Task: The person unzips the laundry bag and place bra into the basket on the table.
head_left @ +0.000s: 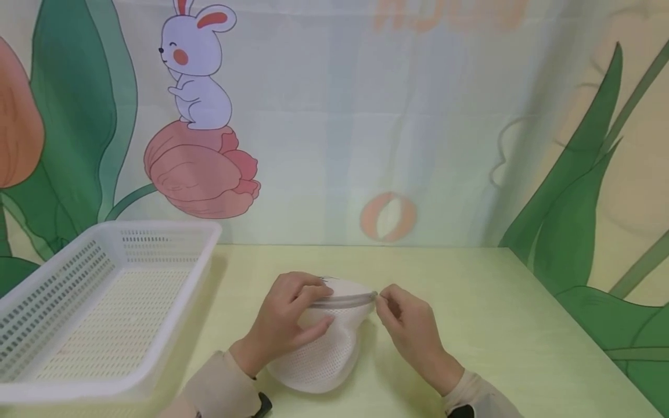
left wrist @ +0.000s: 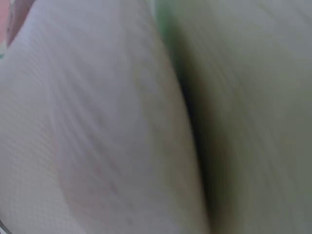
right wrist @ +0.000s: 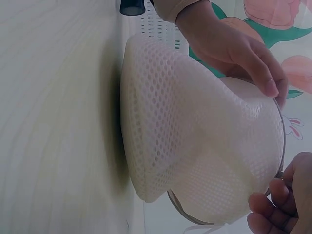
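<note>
A white mesh laundry bag [head_left: 326, 363] stands puffed out on the table, its grey zipper [head_left: 347, 301] running across the upper part. My left hand [head_left: 284, 316] grips the bag at the zipper's left side. At the zipper's right end, my right hand [head_left: 410, 325] pinches the small zipper end or pull; the fingers hide most of it. In the right wrist view, the bag's mesh side [right wrist: 161, 112] bulges between my left hand [right wrist: 229, 51] and my right hand [right wrist: 278, 204]. Blurred white mesh [left wrist: 107, 122] fills much of the left wrist view.
A white perforated plastic basket [head_left: 151, 354] stands on the left of the pale green-yellow table [head_left: 496, 325]. Behind the table hangs a printed backdrop [head_left: 313, 145] with a rabbit, tulips and leaves.
</note>
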Motion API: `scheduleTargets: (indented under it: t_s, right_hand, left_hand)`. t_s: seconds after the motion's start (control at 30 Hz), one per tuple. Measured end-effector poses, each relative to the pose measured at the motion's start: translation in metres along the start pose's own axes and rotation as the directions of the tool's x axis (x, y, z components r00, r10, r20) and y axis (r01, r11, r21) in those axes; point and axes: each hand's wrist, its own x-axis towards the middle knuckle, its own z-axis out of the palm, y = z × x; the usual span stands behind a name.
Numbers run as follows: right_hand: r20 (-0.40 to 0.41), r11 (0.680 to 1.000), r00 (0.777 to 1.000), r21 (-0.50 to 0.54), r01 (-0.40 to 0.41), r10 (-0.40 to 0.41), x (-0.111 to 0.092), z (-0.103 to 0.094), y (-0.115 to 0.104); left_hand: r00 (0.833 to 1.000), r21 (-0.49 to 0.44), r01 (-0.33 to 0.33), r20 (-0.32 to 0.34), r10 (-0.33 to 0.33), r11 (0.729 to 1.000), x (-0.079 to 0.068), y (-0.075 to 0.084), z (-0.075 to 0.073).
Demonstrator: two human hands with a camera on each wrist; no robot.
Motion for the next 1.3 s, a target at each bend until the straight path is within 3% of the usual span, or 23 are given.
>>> scheduleTargets:
  t_s: [0.23, 0.47, 0.8, 1.3]
  right_hand:
    - [0.013, 1.000, 1.000, 0.015, 0.022, -0.022, 0.001, 0.000, -0.003]
    - [0.019, 0.999, 0.999, -0.003, 0.037, -0.036, 0.000, 0.001, -0.006]
    - [0.002, 0.996, 0.997, -0.029, 0.079, -0.079, 0.000, 0.001, -0.012]
    - [-0.013, 0.986, 0.986, -0.018, 0.164, -0.164, -0.002, 0.002, -0.024]
  left_hand:
    - [0.996, 0.059, 0.079, -0.032, -0.077, 0.995, 0.010, 0.015, 0.001]
    - [0.989, 0.067, 0.151, -0.012, -0.150, 0.986, 0.014, 0.027, 0.003]
    - [0.982, 0.108, 0.190, -0.003, -0.191, 0.976, 0.019, 0.037, 0.004]
    - [0.981, 0.144, 0.184, 0.032, -0.190, 0.972, 0.021, 0.043, 0.006]
